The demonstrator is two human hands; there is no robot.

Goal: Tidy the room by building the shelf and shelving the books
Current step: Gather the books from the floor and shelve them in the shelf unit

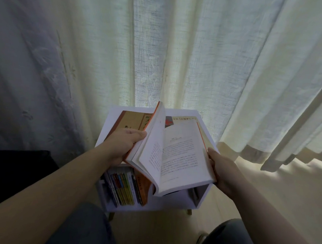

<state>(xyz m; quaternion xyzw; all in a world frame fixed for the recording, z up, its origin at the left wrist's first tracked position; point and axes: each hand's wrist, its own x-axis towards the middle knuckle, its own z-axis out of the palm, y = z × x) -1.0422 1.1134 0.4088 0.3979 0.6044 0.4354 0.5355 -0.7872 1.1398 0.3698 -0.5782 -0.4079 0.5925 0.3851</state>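
Currently: open book [180, 159] held above white shelf [111, 120], pages fanned upward. Left hand [125, 144] grips the left cover and page block, thumb curled over the top. Right hand [222, 167] clasps the right edge, thumb against the pages. Row of books [124, 190] stands in the shelf's compartment; flat books [130, 120] lie on top. Curtain [178, 48] hangs behind.

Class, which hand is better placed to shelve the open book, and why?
Probably the right hand: it holds the open book above the shelf, over its free side; shelved books fill the left.
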